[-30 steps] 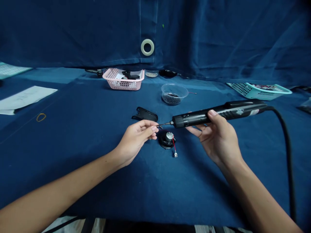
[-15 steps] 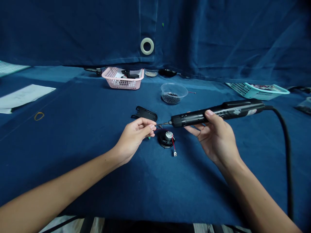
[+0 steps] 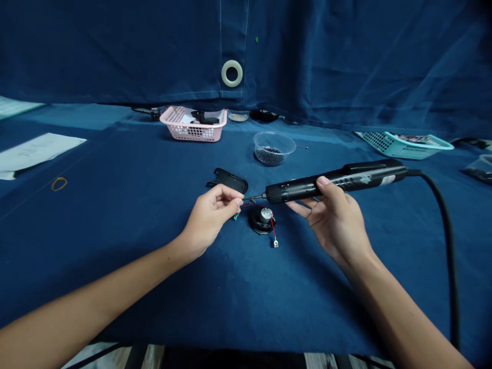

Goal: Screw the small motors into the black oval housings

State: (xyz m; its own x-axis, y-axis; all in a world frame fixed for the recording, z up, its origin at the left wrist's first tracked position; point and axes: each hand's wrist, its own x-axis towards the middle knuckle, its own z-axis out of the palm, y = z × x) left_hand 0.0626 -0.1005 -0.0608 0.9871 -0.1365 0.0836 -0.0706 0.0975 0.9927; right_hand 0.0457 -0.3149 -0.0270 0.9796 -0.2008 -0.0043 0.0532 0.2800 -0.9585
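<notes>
My right hand (image 3: pixel 333 218) grips a black corded electric screwdriver (image 3: pixel 334 182), held level with its bit pointing left. My left hand (image 3: pixel 210 215) is pinched shut at the bit's tip, on something too small to make out; a bit of green shows under its fingers. Just below the bit, a small round black motor part (image 3: pixel 262 219) with a red wire and a metal terminal (image 3: pixel 275 244) lies on the blue cloth. A black plastic cover (image 3: pixel 228 180) lies behind my left hand.
A clear bowl of small dark screws (image 3: pixel 273 148) stands behind the tool. Farther back are a pink basket (image 3: pixel 194 124) and a teal basket (image 3: pixel 403 145). Paper sheets (image 3: pixel 33 151) and a rubber band (image 3: pixel 59 183) lie at the left. The tool's cable (image 3: pixel 448 230) runs down the right side.
Both hands and the screwdriver have drifted slightly left and away. My left fingertips have curled tighter at the bit's tip. The motor part has not moved.
</notes>
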